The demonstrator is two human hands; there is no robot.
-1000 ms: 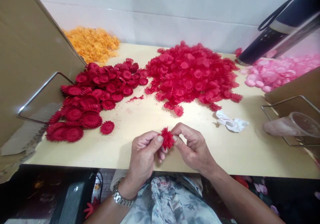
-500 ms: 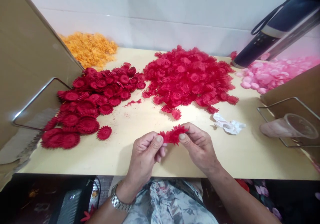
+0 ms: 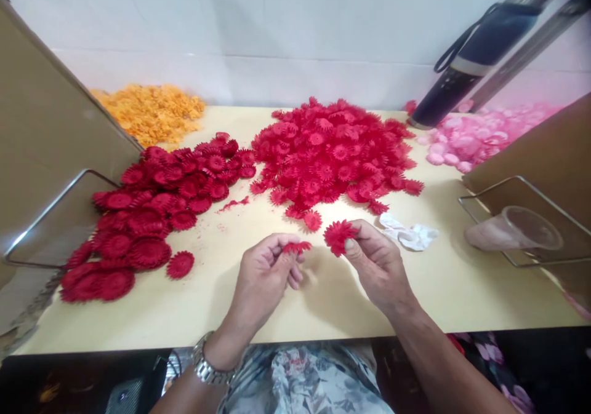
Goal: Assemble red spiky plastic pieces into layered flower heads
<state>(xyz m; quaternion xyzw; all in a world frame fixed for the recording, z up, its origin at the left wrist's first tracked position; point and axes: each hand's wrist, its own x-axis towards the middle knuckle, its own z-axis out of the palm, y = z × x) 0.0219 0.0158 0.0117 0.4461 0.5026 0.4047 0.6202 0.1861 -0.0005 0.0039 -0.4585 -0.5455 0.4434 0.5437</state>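
Observation:
Between thumb and fingers, my left hand (image 3: 264,278) pinches a small red artificial flower piece (image 3: 297,247), seen nearly edge-on. My right hand (image 3: 379,265) grips another red artificial flower piece (image 3: 339,235), its fringed petals facing up. A gap of bare table separates the two pieces. Just beyond my hands lies a big loose heap of bright red flower pieces (image 3: 337,155). To the left, darker red fringed discs (image 3: 148,211) lie stacked, with one single disc (image 3: 180,264) apart from the rest.
Orange flower pieces (image 3: 152,112) lie at the back left, pink ones (image 3: 494,134) at the back right. A dark blue tumbler (image 3: 455,85) stands by the wall. Crumpled tissue (image 3: 409,232) lies right of my hand. A plastic cup (image 3: 512,229) rests in a wire holder; cardboard panels (image 3: 50,94) flank the table.
My hands have moved apart, and the red flower pieces that were together between them are now separate, one in each hand. The camera view has also shifted.

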